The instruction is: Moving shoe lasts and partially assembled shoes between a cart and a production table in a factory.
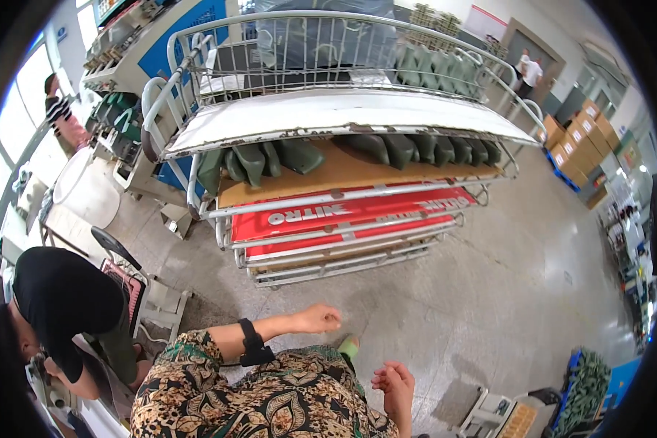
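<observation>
My left hand (319, 319) hangs in front of my body with its fingers curled in and nothing visible in them. Lower and to the right is my right hand (394, 383), fingers loosely bent and slightly apart, also without anything in it. Neither hand touches anything. Ahead of both stands a metal rack cart (343, 237) with several tiers. Its top shelf (343, 117) is a white board with worn edges. On the brown board (314, 179) below lie several dark green shoe lasts (401, 151). Red printed panels (358, 210) line the lower tiers.
At left a person in black (69, 299) bends over work beside a pink-seated chair (128, 285). Cardboard boxes (580, 142) are stacked at the far right. A blue crate of green pieces (584, 387) stands at lower right. More people are farther back.
</observation>
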The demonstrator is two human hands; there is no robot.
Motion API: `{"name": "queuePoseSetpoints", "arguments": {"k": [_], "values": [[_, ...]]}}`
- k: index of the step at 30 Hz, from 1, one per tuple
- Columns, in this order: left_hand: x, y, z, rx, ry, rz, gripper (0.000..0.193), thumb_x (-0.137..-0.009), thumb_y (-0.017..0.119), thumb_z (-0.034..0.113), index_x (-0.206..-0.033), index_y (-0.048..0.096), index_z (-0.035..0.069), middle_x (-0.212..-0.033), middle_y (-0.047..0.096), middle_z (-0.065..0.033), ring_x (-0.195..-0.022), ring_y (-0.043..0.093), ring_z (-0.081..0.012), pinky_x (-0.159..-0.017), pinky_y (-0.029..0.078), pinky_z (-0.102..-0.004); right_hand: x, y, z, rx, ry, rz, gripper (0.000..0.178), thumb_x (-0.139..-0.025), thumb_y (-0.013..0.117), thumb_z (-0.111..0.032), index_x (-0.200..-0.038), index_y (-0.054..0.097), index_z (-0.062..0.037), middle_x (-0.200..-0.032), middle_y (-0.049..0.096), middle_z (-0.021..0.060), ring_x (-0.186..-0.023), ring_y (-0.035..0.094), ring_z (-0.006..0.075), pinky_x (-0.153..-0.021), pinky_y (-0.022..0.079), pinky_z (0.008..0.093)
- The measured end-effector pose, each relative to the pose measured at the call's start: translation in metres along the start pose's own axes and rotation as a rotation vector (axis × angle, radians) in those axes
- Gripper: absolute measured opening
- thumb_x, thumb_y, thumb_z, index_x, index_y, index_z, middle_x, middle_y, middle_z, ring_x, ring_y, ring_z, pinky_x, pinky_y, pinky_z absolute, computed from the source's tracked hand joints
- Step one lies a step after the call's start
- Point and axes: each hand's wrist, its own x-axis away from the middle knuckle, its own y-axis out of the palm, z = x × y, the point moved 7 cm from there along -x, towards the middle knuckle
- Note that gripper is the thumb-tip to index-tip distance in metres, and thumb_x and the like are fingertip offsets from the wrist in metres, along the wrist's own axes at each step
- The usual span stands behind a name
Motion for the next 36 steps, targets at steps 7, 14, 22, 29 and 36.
{"name": "queuePoseSetpoints", "arguments": {"k": [7,14,22,29,36], "values": [[-0.027,-0.103,0.067,0.025,0.121,0.476,0.019,-0.083,0.056,0.017,-0.097,0.057,0.004,-0.081,0.059,-0.0018,-0.078,0.053,-0.0091,-0.070,0.045,-0.0262,-0.112,0.063,-0.086,0.379,-0.069,-0.449,0.022,-0.085,0.051,-0.008,-0.103,0.050,0.0036,-0.082,0.060,0.0117,-0.068,0.060,0.0176,-0.059,0.050,0.0280],[-0.070,-0.307,0.141,-0.763,-0.128,1.378,0.031,-0.074,0.062,0.022,-0.095,0.059,0.001,-0.090,0.057,-0.0061,-0.079,0.054,-0.0153,-0.072,0.044,-0.0280,-0.223,0.135,-0.213,0.775,-0.570,-0.627,0.027,-0.081,0.056,-0.011,-0.102,0.050,0.0047,-0.083,0.060,0.0178,-0.071,0.061,0.0262,-0.061,0.048,0.0319],[-0.073,-0.315,0.101,-0.832,-0.446,1.139,0.033,-0.073,0.062,0.022,-0.098,0.057,0.001,-0.092,0.057,-0.0072,-0.080,0.054,-0.0164,-0.072,0.045,-0.0286,-0.371,0.285,-0.252,1.783,-1.146,-0.362,0.034,-0.080,0.046,-0.026,-0.110,0.052,-0.0097,-0.126,0.039,0.0130,-0.109,0.043,0.0300,-0.089,0.036,0.0398],[-0.069,-0.309,0.117,-0.647,-0.323,0.998,0.036,-0.072,0.062,0.022,-0.101,0.056,0.001,-0.093,0.056,-0.0082,-0.081,0.055,-0.0174,-0.072,0.045,-0.0291,-0.427,0.330,-0.222,1.605,-1.283,-0.191,0.060,-0.085,0.035,-0.046,-0.135,0.026,-0.0129,-0.142,0.019,0.0097,-0.130,0.018,0.0276,-0.106,0.014,0.0420],[-0.072,-0.314,0.128,-0.281,-0.180,0.759,0.039,-0.071,0.062,0.021,-0.103,0.055,0.001,-0.095,0.056,-0.0091,-0.082,0.055,-0.0185,-0.072,0.046,-0.0296,-0.357,0.308,-0.230,1.842,-0.724,-0.155,0.045,-0.079,0.049,-0.032,-0.116,0.051,-0.0063,-0.121,0.049,0.0115,-0.113,0.047,0.0272,-0.093,0.037,0.0384]]}}
